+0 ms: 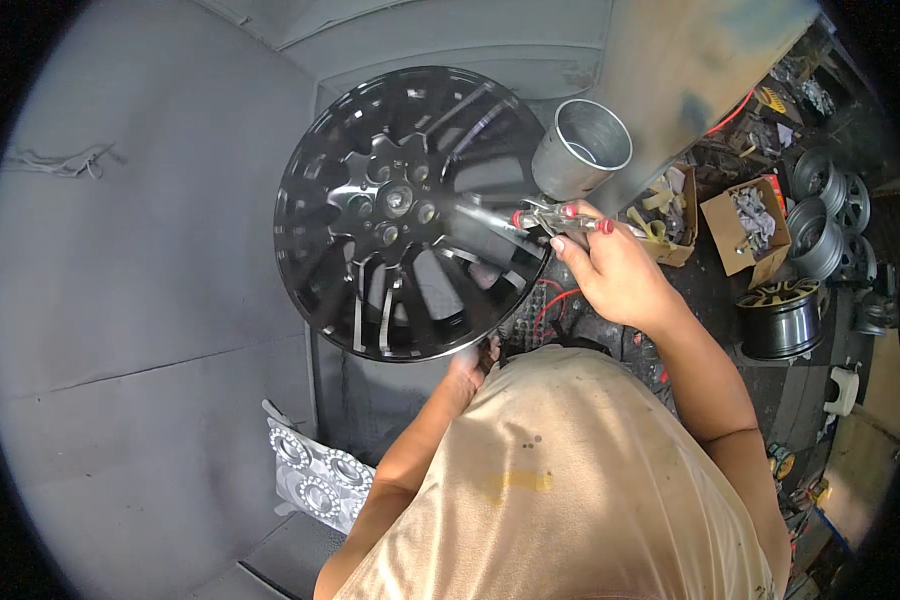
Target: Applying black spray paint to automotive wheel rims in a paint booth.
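My right hand [615, 270] is closed around a spray gun [560, 217] with red fittings and a metal cup [582, 150] on top. Its nozzle points left at a glossy black car wheel rim [398, 200], and a pale mist spreads between nozzle and spokes. The rim faces me, slightly blurred around its outer spokes, with the hub and bolt holes in the middle. Just below the rim's lower edge is my left hand [473, 366]; its fingers are mostly hidden by the rim and my shirt, so what it grips does not show.
Grey booth walls [150, 260] stand behind and left of the rim. A grey-coated panel with ring shapes [320, 485] leans at lower left. On the right are an open cardboard box [745, 225], stacked silver rims [818, 235], a black rim [780, 325] and a red hose [555, 305].
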Tool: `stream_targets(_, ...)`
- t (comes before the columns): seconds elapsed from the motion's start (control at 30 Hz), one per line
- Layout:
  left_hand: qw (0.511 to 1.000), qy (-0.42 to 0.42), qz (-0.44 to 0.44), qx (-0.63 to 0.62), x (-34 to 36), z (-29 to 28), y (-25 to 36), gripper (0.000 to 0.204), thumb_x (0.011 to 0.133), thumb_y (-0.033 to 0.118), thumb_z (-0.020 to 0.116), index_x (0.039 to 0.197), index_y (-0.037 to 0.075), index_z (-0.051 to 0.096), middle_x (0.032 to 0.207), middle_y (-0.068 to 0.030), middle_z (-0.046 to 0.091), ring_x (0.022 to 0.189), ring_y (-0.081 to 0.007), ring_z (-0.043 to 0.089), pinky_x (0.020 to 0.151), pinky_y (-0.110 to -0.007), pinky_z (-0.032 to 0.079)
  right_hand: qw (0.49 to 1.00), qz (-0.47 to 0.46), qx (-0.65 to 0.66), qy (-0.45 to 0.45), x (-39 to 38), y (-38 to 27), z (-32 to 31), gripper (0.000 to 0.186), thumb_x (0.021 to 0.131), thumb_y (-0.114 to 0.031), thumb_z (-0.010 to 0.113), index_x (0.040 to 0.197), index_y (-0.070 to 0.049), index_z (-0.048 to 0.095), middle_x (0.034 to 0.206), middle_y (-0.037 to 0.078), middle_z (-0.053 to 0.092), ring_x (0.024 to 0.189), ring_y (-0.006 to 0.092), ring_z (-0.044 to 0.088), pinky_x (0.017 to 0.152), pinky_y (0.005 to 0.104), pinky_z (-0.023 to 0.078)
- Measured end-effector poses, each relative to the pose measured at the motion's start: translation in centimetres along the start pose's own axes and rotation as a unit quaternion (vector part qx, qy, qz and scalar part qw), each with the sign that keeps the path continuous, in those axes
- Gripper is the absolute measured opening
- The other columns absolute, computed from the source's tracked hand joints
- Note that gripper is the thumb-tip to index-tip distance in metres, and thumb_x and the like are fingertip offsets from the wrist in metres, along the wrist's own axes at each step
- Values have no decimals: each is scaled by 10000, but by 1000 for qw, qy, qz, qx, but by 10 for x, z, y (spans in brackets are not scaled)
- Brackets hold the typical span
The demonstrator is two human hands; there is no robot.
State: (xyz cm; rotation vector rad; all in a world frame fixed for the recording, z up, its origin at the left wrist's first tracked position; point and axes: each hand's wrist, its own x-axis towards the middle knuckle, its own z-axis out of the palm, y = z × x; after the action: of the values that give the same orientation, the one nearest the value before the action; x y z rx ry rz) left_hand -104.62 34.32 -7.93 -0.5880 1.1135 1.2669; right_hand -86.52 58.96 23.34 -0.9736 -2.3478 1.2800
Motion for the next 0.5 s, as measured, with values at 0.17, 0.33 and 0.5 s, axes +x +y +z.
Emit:
stream_targets(0.17, 1000, 13, 8, 26, -1, 3, 1, 201, 966, 276, 688, 953, 77, 666, 841, -52, 661, 644, -148, 610, 587, -255, 547, 999, -32, 4, 23, -1, 0, 3, 266, 1012, -182, 534, 1175, 20, 590, 971, 227, 614, 882, 421, 612, 801, 457, 485)
stream_targets(0.33, 1000, 14, 3, 26, -4, 8, 4, 171, 979, 239, 667, 951, 70, 664, 832, -51, 660, 677, -153, 630, 583, -259, 557, 999, -29, -5, 14, 0, -1, 5, 270, 1012, -193, 537, 1162, 23, 597, 986, 230, 613, 887, 426, 610, 807, 458, 485)
stream_targets(0.5, 1000, 1, 4, 28, -1, 4, 7, 154, 985, 213, 655, 947, 64, 666, 833, -49, 660, 706, -145, 643, 584, -260, 561, 1000, -20, -16, 8, 1, -13, 3, 252, 992, -131, 534, 1158, 54, 576, 1025, 284, 619, 936, 485, 603, 805, 518, 483)
